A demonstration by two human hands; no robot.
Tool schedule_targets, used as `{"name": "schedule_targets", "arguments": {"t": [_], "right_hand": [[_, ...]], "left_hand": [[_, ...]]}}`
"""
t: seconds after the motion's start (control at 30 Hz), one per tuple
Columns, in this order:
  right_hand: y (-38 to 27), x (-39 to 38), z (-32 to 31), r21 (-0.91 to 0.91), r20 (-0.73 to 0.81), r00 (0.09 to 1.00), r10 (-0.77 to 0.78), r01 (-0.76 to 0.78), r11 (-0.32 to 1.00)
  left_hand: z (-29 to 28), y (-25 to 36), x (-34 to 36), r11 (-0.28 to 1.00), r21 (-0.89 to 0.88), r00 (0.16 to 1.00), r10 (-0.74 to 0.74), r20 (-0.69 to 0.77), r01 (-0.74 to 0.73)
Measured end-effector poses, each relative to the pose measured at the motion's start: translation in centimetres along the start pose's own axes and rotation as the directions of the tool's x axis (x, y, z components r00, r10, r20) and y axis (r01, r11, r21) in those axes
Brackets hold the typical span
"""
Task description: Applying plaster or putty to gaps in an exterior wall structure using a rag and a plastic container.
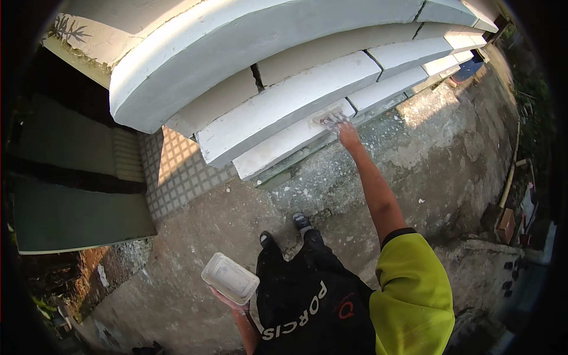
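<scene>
While the right hand (pixel 338 121) is stretched way out to the wall side, the left hand (pixel 234 303) hangs back low, near the person's left leg, with a white rectangular plastic tub (pixel 229 278) in its grip. The tub's open top faces up, a bit tilted, and the inside looks coated in something whitish. Most of the left fingers are hidden under it, so I can't tell exactly how they're curled, but they've got hold of it from below and along the near edge.

Over on the right side, the fingers are bent and smeared with white stuff, right up against a long white smooth-faced block (pixel 284 145) in the lowest row of a curved, stepped stack. They're near that block's right end, just short of a dark gap (pixel 351 105). A dull greyish patch shows by the fingertips; can't tell whether they're pinching something or just pressing flat.

Above that sit more rows, topped by a big curved white slab (pixel 248 59). Underfoot it's rough grey concrete (pixel 378 157) spattered with white bits, and off to the left there's a grey-and-white checkered tile floor (pixel 177 192). Two dark shoes (pixel 302 222) stand near the middle, below black trousers, and a yellow-green sleeve (pixel 414 284) covers the right upper arm.
</scene>
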State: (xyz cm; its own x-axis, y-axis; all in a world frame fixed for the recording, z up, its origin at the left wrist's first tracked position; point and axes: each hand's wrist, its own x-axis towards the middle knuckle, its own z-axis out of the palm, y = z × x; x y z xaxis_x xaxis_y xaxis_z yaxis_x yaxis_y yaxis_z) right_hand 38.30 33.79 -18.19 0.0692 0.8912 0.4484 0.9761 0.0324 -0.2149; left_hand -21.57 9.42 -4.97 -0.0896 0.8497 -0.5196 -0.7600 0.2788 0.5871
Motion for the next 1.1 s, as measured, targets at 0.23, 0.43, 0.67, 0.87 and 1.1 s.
{"name": "schedule_targets", "arguments": {"t": [0.23, 0.43, 0.67, 0.87, 1.1], "right_hand": [[-7.8, -4.9, -2.3, -0.087, 0.023, 0.997, -0.074, 0.075, 0.993], [-6.4, -0.7, -2.6, -0.06, 0.191, 0.981, 0.046, -0.035, 0.998], [-11.3, -1.0, -2.0, 0.066, 0.443, 0.894, 0.063, -0.103, 0.993], [-13.5, 2.9, -1.7, 0.609, -0.01, 0.841, 0.541, -0.424, 0.67], [-26.5, 5.5, 0.5, 0.957, 0.264, 0.708, 0.656, -0.276, -0.087]], "left_hand": [[1.3, -2.0, -1.8, 0.908, 0.286, 0.952, 0.291, 0.093, -0.306], [3.4, -3.0, 0.5, 0.999, -0.051, 0.998, -0.018, -0.067, 0.014], [6.6, -3.7, -0.1, 0.997, -0.042, 0.995, 0.061, -0.081, -0.065], [8.4, -3.5, -1.1, 0.999, -0.038, 0.996, 0.004, 0.084, -0.001], [7.3, -5.3, 0.0, 0.995, -0.102, 0.999, -0.018, 0.051, 0.024]]}}
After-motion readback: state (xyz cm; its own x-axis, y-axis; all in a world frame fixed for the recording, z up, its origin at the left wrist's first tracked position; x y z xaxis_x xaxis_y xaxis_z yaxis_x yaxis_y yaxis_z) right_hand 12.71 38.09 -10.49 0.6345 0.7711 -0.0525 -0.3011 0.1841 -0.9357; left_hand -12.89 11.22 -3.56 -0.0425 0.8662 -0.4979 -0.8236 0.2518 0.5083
